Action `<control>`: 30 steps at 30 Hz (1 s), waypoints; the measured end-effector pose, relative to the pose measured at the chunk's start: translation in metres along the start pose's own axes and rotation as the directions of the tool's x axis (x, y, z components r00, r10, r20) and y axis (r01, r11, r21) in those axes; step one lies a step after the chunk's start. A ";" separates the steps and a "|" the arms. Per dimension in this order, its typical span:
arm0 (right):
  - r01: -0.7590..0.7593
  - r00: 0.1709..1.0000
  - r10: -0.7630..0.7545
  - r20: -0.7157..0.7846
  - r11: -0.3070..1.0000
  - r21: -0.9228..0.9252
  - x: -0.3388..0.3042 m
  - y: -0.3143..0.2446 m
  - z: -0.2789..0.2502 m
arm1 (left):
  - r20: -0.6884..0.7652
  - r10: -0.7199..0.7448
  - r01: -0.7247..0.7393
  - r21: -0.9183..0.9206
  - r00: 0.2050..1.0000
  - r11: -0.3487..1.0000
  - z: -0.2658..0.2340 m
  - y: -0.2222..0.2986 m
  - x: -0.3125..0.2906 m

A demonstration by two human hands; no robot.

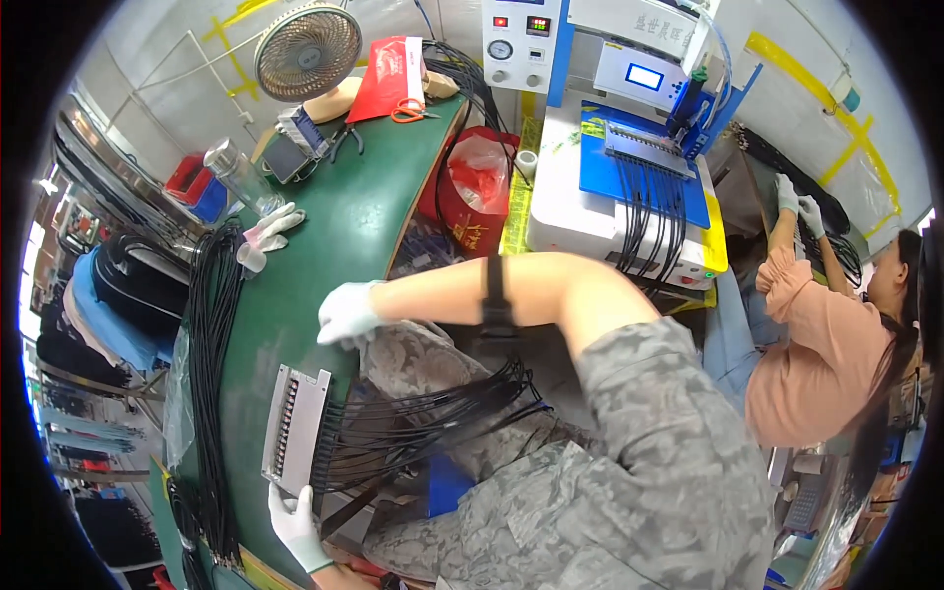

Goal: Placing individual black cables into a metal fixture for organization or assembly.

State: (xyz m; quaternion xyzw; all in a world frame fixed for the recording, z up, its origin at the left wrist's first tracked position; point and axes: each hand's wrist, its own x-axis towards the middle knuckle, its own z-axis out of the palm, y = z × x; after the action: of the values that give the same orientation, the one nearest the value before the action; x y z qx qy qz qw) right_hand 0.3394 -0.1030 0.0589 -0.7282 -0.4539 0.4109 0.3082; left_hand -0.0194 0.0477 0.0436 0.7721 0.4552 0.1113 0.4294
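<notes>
Workshop, green workbench (359,231), white-and-blue machine (565,218), black cable bundle (209,324), co-worker (816,359)

Left fingers (304,503) — on silver fixture (307,428)

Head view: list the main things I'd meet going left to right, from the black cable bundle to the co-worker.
Black cable bundle → silver metal bar → right gloved hand → red bag → white machine → co-worker.

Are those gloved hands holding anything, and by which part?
The left hand holds the metal block by its lower end; whether the right hand holds anything cannot be told.
</notes>
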 end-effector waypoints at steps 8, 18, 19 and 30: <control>-0.109 0.973 0.163 0.164 0.949 -0.296 0.075 -0.032 0.044 | -0.217 0.218 -0.173 0.210 0.951 0.962 0.014 -0.035 0.004; -0.045 0.992 0.040 -0.118 0.998 -0.042 0.060 -0.031 0.057 | -0.145 0.204 -0.168 0.224 0.968 0.960 0.013 -0.022 -0.003; 0.066 0.971 -0.075 -0.229 0.997 -0.046 0.053 -0.041 0.059 | -0.179 0.252 -0.239 0.090 0.951 0.967 0.011 -0.026 -0.004; 0.552 0.796 -0.520 0.311 0.834 -0.017 -0.051 -0.129 0.085 | -0.585 0.028 -0.583 -0.810 0.810 -0.060 -0.034 0.000 -0.044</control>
State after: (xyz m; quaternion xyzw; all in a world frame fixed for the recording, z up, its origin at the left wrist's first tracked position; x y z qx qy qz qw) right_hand 0.1999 -0.0917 0.1408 -0.5158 -0.7032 0.3852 0.3016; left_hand -0.0635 0.0316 0.0743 0.2937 0.1281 0.6422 0.6963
